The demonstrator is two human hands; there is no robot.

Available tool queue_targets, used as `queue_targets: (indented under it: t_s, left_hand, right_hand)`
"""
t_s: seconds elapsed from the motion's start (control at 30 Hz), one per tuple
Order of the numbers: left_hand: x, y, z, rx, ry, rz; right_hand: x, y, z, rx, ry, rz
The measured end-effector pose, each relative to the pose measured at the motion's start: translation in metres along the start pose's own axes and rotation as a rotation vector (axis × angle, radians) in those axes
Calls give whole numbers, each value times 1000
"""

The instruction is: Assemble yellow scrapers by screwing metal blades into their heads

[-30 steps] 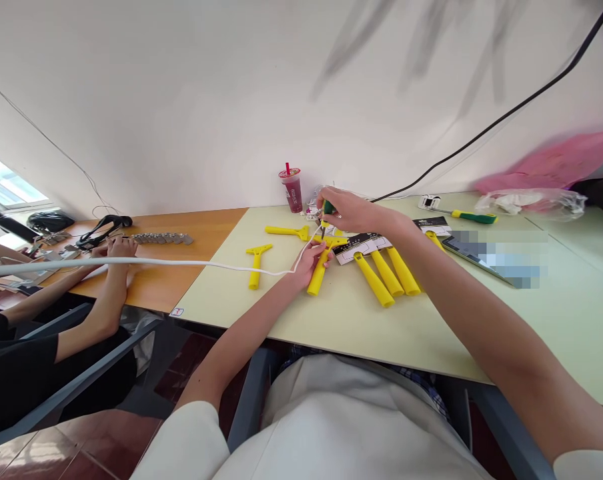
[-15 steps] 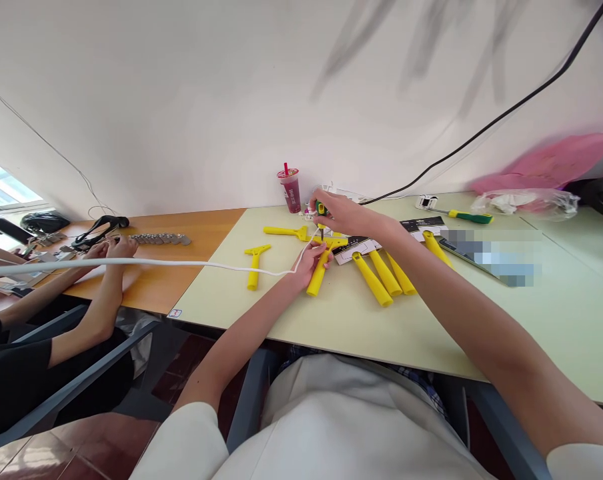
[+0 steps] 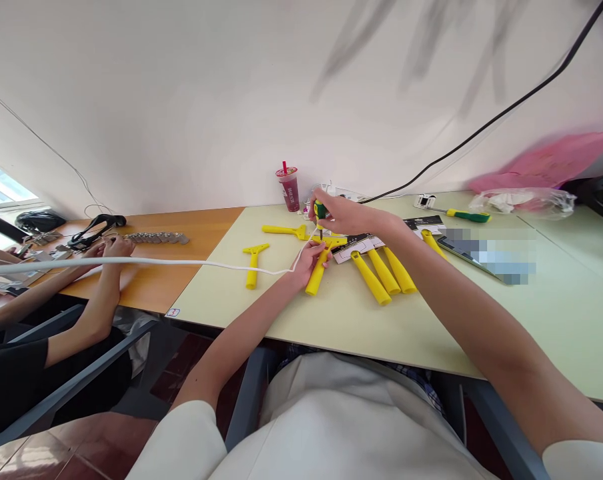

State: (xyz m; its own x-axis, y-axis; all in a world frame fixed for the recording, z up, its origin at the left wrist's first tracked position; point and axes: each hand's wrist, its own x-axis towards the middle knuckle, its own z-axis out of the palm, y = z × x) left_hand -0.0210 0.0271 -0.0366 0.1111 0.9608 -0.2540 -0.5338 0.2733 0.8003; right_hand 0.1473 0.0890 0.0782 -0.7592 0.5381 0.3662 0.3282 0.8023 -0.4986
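My left hand (image 3: 310,259) is closed round a yellow scraper (image 3: 316,277), whose hollow handle points toward me. Above it, my right hand (image 3: 334,210) grips a green and yellow screwdriver (image 3: 321,211), held upright with its shaft pointing down at the scraper's head. Whether the tip touches a screw is too small to tell. Two more yellow pieces lie to the left: a T-shaped scraper (image 3: 252,267) and a long-handled one (image 3: 284,230) behind my left hand. Right of my hands, several yellow scrapers (image 3: 371,279) lie with black-and-white cards (image 3: 349,249) at their heads.
A drink cup (image 3: 290,190) stands by the wall. Another screwdriver (image 3: 469,216), a blurred flat device (image 3: 481,257) and a plastic bag (image 3: 526,202) lie to the right. A white cable (image 3: 231,267) crosses before my left arm. Another person's hands (image 3: 116,245) work at the brown table (image 3: 201,243).
My hands keep the same hold on the scraper and the screwdriver. The right hand's fingers have shifted slightly, showing more of the screwdriver's handle; the view has moved a little.
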Motion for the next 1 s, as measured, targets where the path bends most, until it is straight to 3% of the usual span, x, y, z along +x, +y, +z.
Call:
queue_targets:
  t_s: [0.27,0.67,1.0]
  left_hand:
    - [0,1,-3,-5,0,33]
    - [2,4,-3,-15,19,47]
    - [-6,35,-7,-10,31,284]
  right_hand:
    - [2,6,3,188,136,-30]
    - [3,9,1,116,218,-11]
    - [4,-14,9,279,412,-39]
